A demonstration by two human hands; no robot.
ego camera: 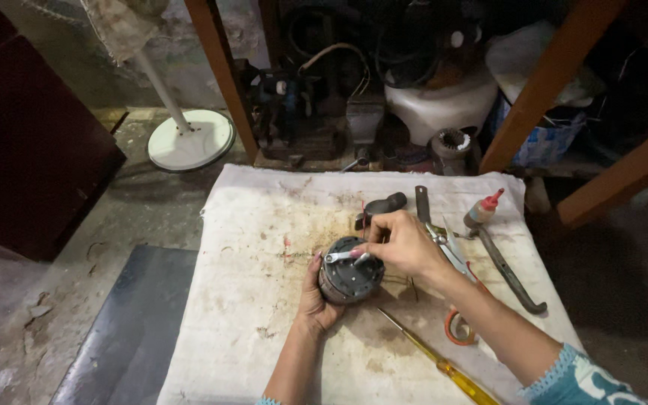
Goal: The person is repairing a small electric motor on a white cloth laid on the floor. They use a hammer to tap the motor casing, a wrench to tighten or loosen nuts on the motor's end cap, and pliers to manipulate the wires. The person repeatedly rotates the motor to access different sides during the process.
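- Cupping the round dark motor housing (348,271) from its lower left side, the left hand (316,294) holds it at the centre of the frame on the stained white cloth (256,247).
- Pinched in the right hand (406,244), a small silvery spanner (341,256) lies across the housing's top.
- Yellow-handled screwdriver (444,364) lies at the lower right; a small bottle with a red cap (483,210) stands at the upper right.

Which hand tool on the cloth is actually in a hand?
The small silver wrench, pinched by the right hand over the round motor. The yellow-handled screwdriver and dark bar lie untouched.
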